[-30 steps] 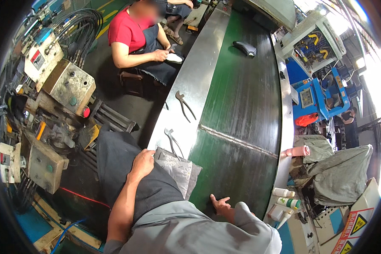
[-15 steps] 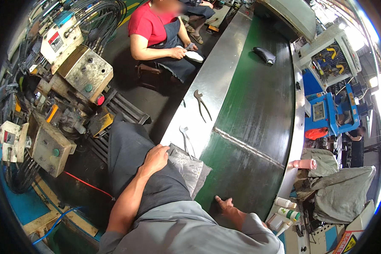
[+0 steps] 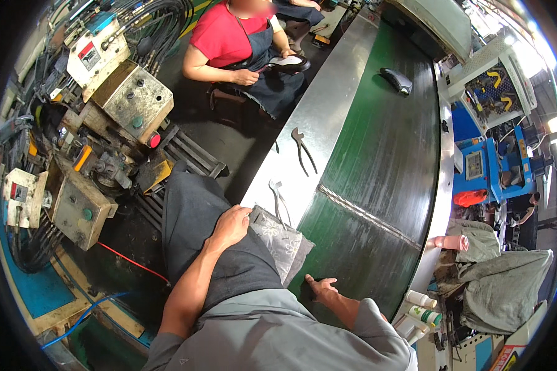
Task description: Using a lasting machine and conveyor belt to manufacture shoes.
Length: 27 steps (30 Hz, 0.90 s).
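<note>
The left hand [image 3: 232,226] rests at the near left edge of a shiny metal surface [image 3: 337,105], beside a grey, flower-patterned fabric pad [image 3: 281,245]. Its fingers are bent and close together; I cannot tell whether they pinch anything. The right hand [image 3: 325,289] is at the near end of a long green conveyor belt [image 3: 377,173], to the right of the pad, with two fingers spread apart. Metal pliers with slim handles [image 3: 280,199] lie just beyond the pad, and dark metal pliers [image 3: 304,151] lie farther off on the surface. A glossy black shoe [image 3: 395,81] sits at the belt's far end. Far left, a seated person in a red shirt [image 3: 229,40] holds a black-and-white shoe [image 3: 289,64].
</note>
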Motion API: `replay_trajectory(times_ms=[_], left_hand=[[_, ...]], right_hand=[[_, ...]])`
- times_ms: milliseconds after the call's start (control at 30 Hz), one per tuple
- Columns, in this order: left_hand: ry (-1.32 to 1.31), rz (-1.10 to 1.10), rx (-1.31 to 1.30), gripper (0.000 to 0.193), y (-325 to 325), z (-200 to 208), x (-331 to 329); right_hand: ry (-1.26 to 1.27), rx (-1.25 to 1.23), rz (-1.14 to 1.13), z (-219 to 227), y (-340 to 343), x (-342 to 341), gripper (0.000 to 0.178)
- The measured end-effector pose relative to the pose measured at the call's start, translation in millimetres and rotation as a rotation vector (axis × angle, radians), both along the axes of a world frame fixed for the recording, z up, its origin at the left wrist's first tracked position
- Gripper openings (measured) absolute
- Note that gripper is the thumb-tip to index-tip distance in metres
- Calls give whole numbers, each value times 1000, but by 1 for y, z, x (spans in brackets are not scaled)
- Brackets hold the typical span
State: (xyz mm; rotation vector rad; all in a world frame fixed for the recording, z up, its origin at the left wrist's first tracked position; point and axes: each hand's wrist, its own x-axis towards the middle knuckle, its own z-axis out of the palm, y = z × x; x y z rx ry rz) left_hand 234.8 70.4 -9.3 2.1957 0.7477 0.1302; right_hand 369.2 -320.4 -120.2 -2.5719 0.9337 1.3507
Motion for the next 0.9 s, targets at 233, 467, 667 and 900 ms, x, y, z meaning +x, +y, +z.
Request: replay_trajectory(times_ms=[233, 467, 667, 900], left_hand=[[-18, 8, -26, 30, -4, -1, 1], [10, 31, -64, 30, 8, -1, 2], [15, 20, -95, 29, 11, -2, 11], [-30, 44, -167, 27, 13, 3, 25]], right_hand=[[7, 18, -10, 24, 4, 1, 156], [-35, -63, 55, 12, 18, -6, 142], [-605, 409, 552, -18, -10, 105, 72], [-1058, 683, 913, 44, 156, 353, 86]])
